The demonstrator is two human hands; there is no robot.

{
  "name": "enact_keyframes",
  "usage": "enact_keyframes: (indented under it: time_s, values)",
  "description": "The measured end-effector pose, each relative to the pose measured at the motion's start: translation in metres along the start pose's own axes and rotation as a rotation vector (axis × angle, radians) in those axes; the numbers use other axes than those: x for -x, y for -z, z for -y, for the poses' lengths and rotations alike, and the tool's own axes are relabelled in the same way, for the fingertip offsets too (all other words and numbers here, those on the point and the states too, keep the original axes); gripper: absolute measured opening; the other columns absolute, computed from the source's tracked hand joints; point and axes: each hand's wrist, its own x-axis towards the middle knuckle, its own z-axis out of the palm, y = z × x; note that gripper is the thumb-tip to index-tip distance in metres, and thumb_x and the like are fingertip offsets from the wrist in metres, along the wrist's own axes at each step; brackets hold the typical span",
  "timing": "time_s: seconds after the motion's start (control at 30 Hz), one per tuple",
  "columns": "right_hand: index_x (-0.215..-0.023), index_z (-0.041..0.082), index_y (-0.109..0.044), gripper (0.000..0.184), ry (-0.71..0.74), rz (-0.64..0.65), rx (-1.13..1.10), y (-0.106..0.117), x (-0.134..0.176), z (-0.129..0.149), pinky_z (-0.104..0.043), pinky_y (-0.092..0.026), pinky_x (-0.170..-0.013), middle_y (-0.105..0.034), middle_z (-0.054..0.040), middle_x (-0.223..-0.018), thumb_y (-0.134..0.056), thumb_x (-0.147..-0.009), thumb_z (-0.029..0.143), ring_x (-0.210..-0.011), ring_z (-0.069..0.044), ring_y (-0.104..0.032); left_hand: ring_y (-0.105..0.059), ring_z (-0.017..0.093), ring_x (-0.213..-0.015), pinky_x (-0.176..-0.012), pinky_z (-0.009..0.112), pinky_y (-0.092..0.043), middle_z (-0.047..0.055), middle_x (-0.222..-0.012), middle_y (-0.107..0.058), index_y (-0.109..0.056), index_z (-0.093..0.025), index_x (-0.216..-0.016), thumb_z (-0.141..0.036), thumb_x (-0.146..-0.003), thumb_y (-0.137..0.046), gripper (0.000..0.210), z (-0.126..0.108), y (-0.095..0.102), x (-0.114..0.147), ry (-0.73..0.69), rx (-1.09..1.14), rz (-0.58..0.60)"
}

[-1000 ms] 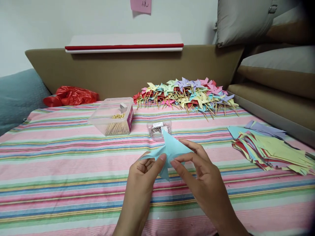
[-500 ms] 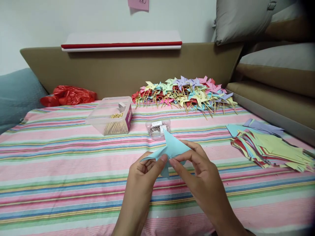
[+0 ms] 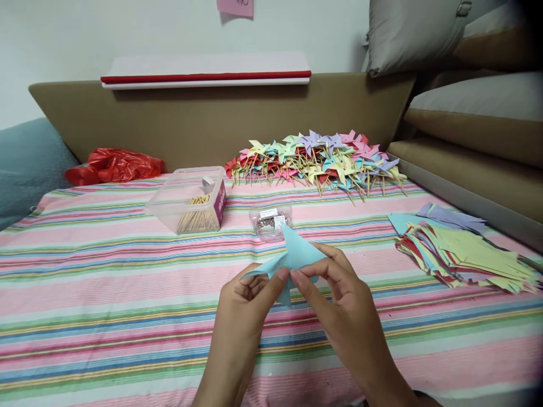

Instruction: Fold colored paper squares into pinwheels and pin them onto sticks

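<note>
A light blue paper pinwheel (image 3: 302,251) is held between my two hands above the striped cloth. On its left side, my left hand (image 3: 250,299) is closed, its thumb pressing near the centre of the folded paper. My right hand (image 3: 343,294) pinches the pinwheel from the right, with the thumb and index finger close to my left thumb. Whether a small pin sits under the fingertips cannot be made out. Just behind the paper stands a small clear plastic box (image 3: 271,221) with small metal pieces and a white label.
A clear tub (image 3: 165,198) of wooden sticks stands left of centre. Finished pinwheels on sticks (image 3: 314,161) are heaped at the back. Cut paper sheets (image 3: 470,254) lie at the right, beside stacked cushions (image 3: 475,147). A red plastic bag (image 3: 123,164) lies at the back left.
Both hands keep nearly the same grip on the blue pinwheel, with the right fingertips slightly shifted at its centre. The whole view has moved a little.
</note>
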Motion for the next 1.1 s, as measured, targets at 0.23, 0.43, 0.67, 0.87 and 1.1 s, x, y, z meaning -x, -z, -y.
enact_keyframes:
  time_s: [0.23,0.43,0.67,0.87,1.1]
  values:
    - [-0.095,0.027,-0.066,0.016,0.001,-0.004,-0.035,-0.004,0.002,0.002,-0.044,-0.047,-0.1,-0.06,-0.0055,-0.124,-0.073,-0.087,0.04,-0.117,-0.027,-0.06,-0.048,0.012,-0.067,-0.063,0.022,-0.042,-0.002,-0.068,-0.051,-0.064,-0.017,-0.069,-0.042,-0.078,-0.082,0.033,-0.003,0.0,0.003,-0.027,-0.017,-0.025]
    - [-0.124,0.031,-0.058,0.04,-0.13,-0.019,-0.274,0.005,-0.005,0.006,-0.043,-0.049,-0.1,-0.062,-0.0075,-0.135,-0.065,-0.09,0.052,-0.123,-0.027,-0.058,-0.049,0.014,-0.067,-0.061,0.024,-0.042,-0.001,-0.069,-0.054,-0.064,-0.018,-0.075,-0.047,-0.08,-0.078,0.033,-0.004,0.006,0.002,0.007,-0.069,0.007]
    - [-0.091,0.025,-0.081,0.023,-0.275,0.293,-0.33,0.019,-0.011,0.013,-0.036,-0.055,-0.083,-0.069,-0.0073,-0.12,-0.077,-0.082,0.045,-0.11,-0.028,-0.065,-0.032,0.012,-0.058,-0.052,0.025,-0.028,-0.005,-0.06,-0.034,-0.043,-0.021,-0.06,-0.053,-0.083,-0.072,0.049,-0.01,0.021,0.004,0.016,-0.32,0.15]
    - [-0.107,0.025,-0.08,0.034,-0.337,0.355,-0.202,0.017,-0.007,0.009,-0.036,-0.055,-0.075,-0.076,-0.0052,-0.098,-0.078,-0.078,0.044,-0.087,-0.025,-0.069,-0.034,0.013,-0.057,-0.051,0.027,-0.026,-0.003,-0.061,-0.038,-0.047,-0.021,-0.059,-0.054,-0.083,-0.069,0.047,-0.016,0.024,0.007,-0.017,-0.476,0.178]
    - [-0.104,0.024,-0.077,0.03,-0.349,0.367,-0.147,0.013,-0.004,0.004,-0.033,-0.053,-0.071,-0.074,-0.0058,-0.113,-0.076,-0.08,0.042,-0.091,-0.025,-0.069,-0.036,0.013,-0.054,-0.051,0.026,-0.025,-0.003,-0.056,-0.044,-0.058,-0.02,-0.057,-0.047,-0.082,-0.074,0.041,-0.021,0.027,0.006,-0.003,-0.443,0.196]
